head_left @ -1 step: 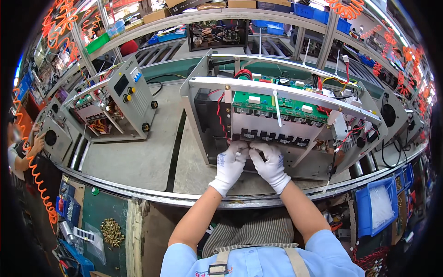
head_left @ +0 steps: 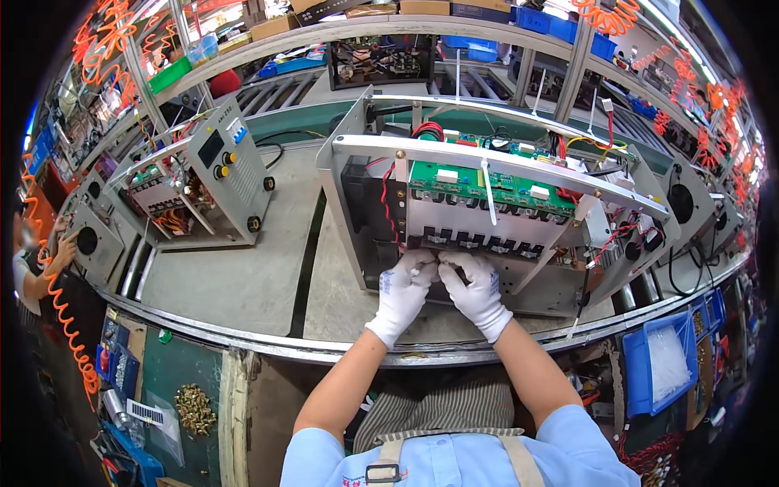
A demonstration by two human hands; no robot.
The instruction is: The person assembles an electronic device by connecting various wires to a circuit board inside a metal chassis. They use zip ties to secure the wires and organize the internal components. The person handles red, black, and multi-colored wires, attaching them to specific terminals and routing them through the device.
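Observation:
An open metal chassis (head_left: 350,207) with a green circuit board (head_left: 487,183) and a row of black clips (head_left: 484,243) stands before me on the line. Both my hands wear white gloves and meet at its lower front edge, just under the clips. My left hand (head_left: 403,290) has its fingers pinched together near the lower end of a red wire (head_left: 386,203). Close beside it, my right hand (head_left: 476,294) pinches with thumb and forefinger. What the fingertips hold is too small and hidden to make out. A white cable tie (head_left: 489,191) hangs from the chassis's front bar.
To the left stands a second unit (head_left: 215,174) with yellow knobs. A blue bin (head_left: 661,365) of white ties sits at the lower right. Brass fittings (head_left: 195,409) lie piled on the green bench at lower left. A co-worker's hand (head_left: 66,250) is at the far left, near an orange coiled hose (head_left: 65,325).

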